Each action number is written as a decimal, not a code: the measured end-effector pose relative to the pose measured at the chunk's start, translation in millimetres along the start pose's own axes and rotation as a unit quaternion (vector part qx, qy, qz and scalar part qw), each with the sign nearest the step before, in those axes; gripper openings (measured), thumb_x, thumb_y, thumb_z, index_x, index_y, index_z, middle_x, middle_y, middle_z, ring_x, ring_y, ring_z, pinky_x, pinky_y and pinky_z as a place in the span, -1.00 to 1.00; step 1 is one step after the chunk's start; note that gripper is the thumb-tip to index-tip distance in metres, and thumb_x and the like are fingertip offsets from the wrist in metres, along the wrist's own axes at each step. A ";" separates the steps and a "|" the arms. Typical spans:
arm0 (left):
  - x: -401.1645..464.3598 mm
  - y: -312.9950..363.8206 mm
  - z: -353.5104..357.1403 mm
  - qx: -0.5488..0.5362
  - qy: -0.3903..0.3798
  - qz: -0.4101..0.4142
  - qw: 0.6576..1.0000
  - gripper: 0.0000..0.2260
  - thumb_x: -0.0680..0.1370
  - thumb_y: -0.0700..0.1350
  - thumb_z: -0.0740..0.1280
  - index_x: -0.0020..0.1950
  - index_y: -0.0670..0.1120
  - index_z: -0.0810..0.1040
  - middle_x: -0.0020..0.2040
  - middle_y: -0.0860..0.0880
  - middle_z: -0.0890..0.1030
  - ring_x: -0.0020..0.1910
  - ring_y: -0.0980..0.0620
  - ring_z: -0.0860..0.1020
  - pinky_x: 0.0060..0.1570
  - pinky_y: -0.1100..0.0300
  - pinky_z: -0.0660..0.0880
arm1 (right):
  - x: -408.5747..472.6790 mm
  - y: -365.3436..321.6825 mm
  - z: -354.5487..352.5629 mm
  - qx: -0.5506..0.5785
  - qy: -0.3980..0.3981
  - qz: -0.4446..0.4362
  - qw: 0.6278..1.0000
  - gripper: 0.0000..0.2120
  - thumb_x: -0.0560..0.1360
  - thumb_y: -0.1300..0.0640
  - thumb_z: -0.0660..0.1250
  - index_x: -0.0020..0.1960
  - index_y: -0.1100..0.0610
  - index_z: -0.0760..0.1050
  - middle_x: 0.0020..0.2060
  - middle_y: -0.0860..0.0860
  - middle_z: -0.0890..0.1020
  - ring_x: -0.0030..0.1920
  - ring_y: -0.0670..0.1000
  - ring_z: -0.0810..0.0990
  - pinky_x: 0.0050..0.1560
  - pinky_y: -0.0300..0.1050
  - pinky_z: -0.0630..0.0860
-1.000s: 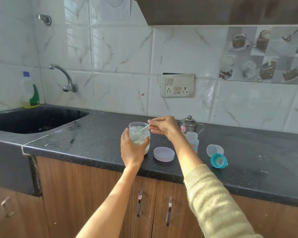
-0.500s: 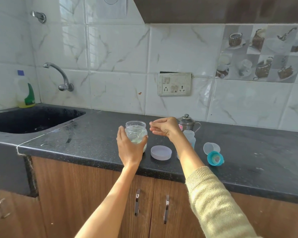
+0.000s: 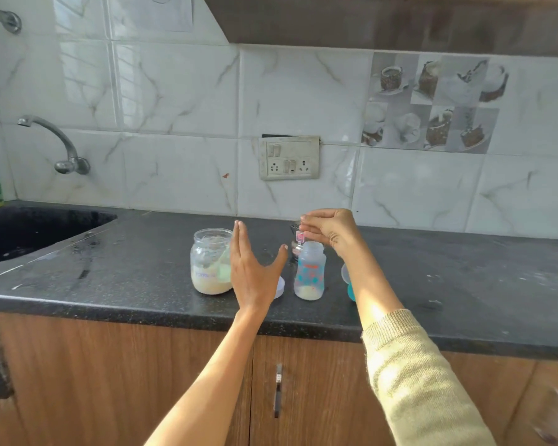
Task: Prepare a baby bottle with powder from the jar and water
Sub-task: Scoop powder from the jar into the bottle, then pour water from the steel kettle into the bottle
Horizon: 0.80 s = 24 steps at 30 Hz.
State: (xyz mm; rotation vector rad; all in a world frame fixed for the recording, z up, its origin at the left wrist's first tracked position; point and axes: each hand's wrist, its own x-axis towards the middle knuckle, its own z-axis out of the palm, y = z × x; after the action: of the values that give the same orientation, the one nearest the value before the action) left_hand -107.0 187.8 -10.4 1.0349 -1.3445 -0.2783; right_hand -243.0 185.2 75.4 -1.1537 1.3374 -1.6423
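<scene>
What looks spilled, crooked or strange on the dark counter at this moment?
Pale specks lie scattered on the dark stone counter, and wet streaks near the black sink. The clear glass jar and clear printed baby bottle stand upright; nothing has tipped over.

Pale green knit right sleeve (image 3: 413, 375)

A dark speckled counter (image 3: 142, 262) carries an open jar (image 3: 210, 262) of powder, a lid (image 3: 279, 287) at its 3 o'clock, then a bottle (image 3: 310, 272), with a steel pot (image 3: 296, 244) at the bottle's 11 o'clock.
</scene>
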 end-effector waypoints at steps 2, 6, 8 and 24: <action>-5.3 0.5 7.8 -0.009 -0.034 -0.005 0.999 -0.19 0.40 0.10 0.44 0.51 -0.10 0.10 0.52 0.03 0.16 0.49 0.11 0.11 0.31 0.35 0.07 | 3.0 0.7 -12.1 0.009 0.020 0.001 1.000 -0.77 0.39 0.36 0.44 0.02 0.39 0.54 -0.30 0.16 0.62 -0.47 -0.10 0.63 -0.35 -0.25 0.62; -13.7 1.6 19.6 -0.028 -0.116 -0.030 0.992 -0.12 0.34 0.15 0.48 0.51 -0.08 0.12 0.51 0.05 0.17 0.48 0.14 0.12 0.35 0.33 0.07 | 10.6 6.8 -32.6 0.016 0.042 0.012 0.999 -0.71 0.40 0.35 0.43 0.09 0.39 0.52 -0.22 0.19 0.63 -0.40 -0.05 0.63 -0.29 -0.23 0.61; -15.6 1.1 25.3 -0.034 -0.162 -0.045 0.985 -0.10 0.31 0.16 0.50 0.50 -0.07 0.13 0.50 0.03 0.20 0.47 0.12 0.15 0.39 0.25 0.11 | 16.9 12.7 -39.5 0.008 0.054 0.021 0.998 -0.70 0.40 0.34 0.44 0.11 0.38 0.52 -0.20 0.20 0.63 -0.35 -0.02 0.62 -0.30 -0.24 0.60; -14.4 -10.1 56.9 -0.015 -0.233 -0.078 0.969 -0.29 0.25 0.20 0.51 0.34 0.01 0.41 0.24 0.07 0.55 0.19 0.10 0.51 0.10 0.25 0.47 | 117.1 70.5 -68.4 -0.072 0.116 0.081 0.987 -0.56 0.54 0.04 0.29 0.21 0.40 0.45 0.18 0.31 0.54 0.18 0.24 0.56 0.20 0.05 0.52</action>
State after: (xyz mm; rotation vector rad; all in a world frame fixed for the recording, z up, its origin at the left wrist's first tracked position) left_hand -157.4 166.7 -34.2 1.0911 -1.6721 -0.6915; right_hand -348.3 86.4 25.4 -0.9248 1.6755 -1.6201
